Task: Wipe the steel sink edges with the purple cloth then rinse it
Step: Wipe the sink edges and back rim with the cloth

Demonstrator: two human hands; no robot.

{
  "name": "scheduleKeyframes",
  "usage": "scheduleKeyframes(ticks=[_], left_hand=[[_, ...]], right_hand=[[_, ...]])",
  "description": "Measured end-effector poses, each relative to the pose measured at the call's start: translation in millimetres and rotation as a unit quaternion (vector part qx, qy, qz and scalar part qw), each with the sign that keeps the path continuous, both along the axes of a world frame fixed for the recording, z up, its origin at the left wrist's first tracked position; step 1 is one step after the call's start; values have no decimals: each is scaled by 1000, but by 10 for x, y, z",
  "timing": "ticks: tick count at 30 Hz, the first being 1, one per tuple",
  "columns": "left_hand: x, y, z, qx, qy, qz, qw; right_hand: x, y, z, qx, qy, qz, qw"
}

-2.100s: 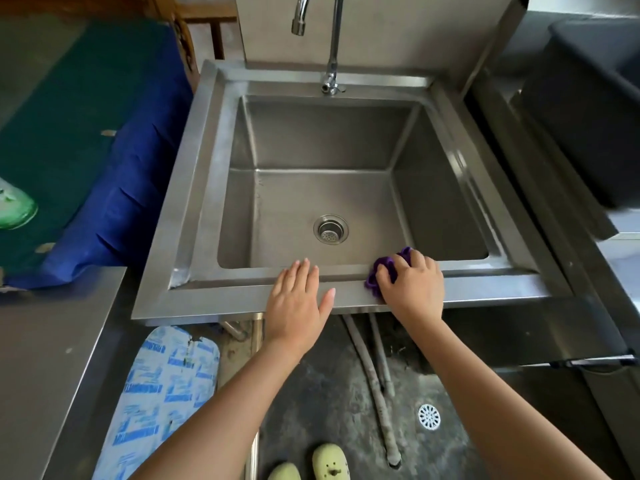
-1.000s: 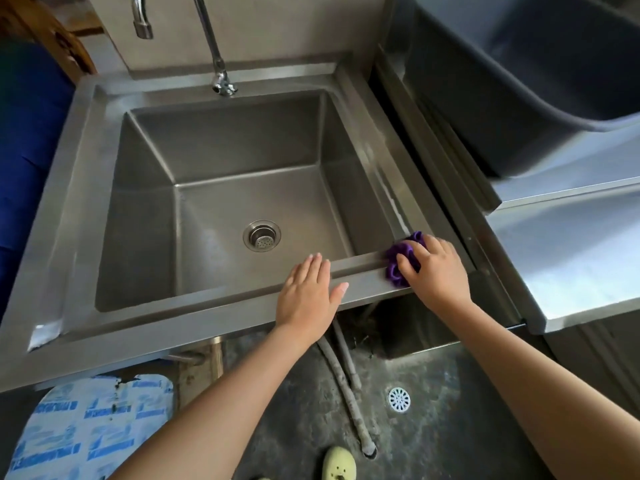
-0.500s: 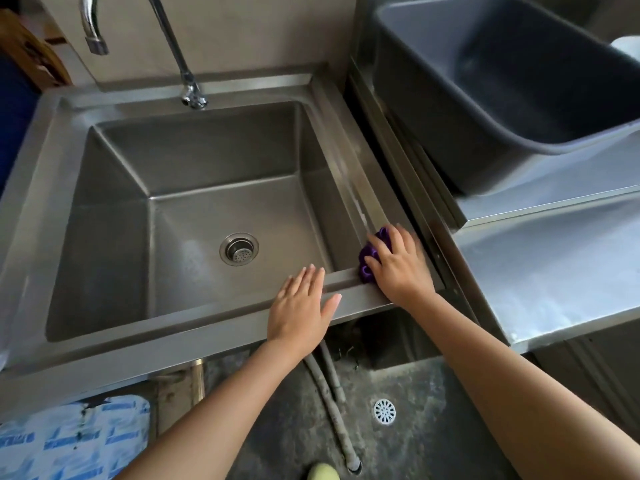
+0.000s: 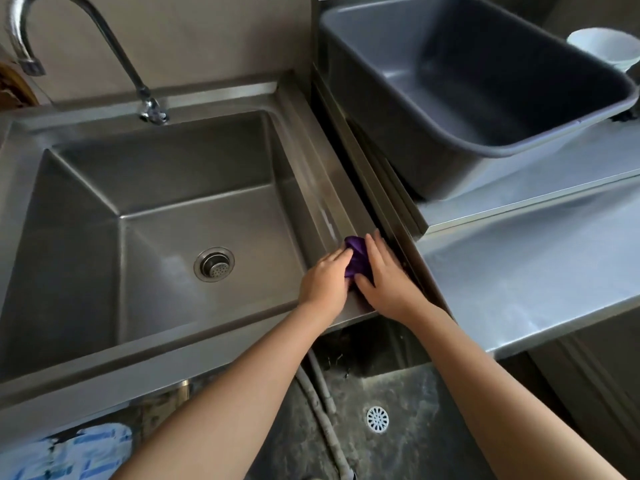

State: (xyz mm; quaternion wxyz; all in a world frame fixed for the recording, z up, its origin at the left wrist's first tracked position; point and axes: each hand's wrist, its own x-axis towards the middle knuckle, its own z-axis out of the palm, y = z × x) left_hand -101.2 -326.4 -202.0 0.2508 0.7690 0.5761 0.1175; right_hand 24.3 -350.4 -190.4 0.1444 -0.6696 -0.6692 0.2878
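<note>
Both forearms reach in from the bottom of frame and converge on the sink's front-right corner. Left hand sits palm-down on the rim there, fingers curled at the purple cloth's left edge; whether it actually pinches the cloth, can't tell. Right hand lies palm-down over the cloth's right side, fingers extended toward the back of the sink, pressing it onto the rim rather than closing around it. Cloth is bunched between the two hands on the sink's right rim, just behind the front corner; its long axis runs roughly along that rim, front to back, with the visible bunched end pointing toward the back wall. Sink basin holds nothing but the drain strainer at floor centre; no water visible from the faucet, mounted at the sink's back rim. Right of the sink, a grey tub sits on a raised steel surface; nothing visible inside. A white cup stands behind the tub's far right corner.
</note>
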Motion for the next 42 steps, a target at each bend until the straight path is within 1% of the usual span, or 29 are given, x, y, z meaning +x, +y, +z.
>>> scheduleKeyframes(ticks=[4,7,11,13,16,18,24,32,42], left_hand=[[73,51,-16,47,37,3,998],[56,127,-36,53,35,1,998],[24,320,-25,62,53,-7,997],[15,451,-20,74,73,-6,995],[-22,635,-6,79,94,-14,992],[-43,708,1,76,93,-19,993],[-131,929,-4,77,89,-49,992],[-234,1288,-2,70,95,-74,990],[-328,1704,-114,55,50,-71,995]], right_hand=[[5,85,3,-8,-5,2,1000],[-4,144,-13,0,12,-2,1000],[-57,154,-50,24,36,-24,999],[-81,157,-60,20,22,-29,999],[-116,219,-58,21,-32,-29,999],[-139,322,-27,23,-54,-31,998],[-242,563,35,-9,-69,-58,996],[-424,867,-9,3,-90,-86,992],[-530,1292,2,7,-102,-75,992]])
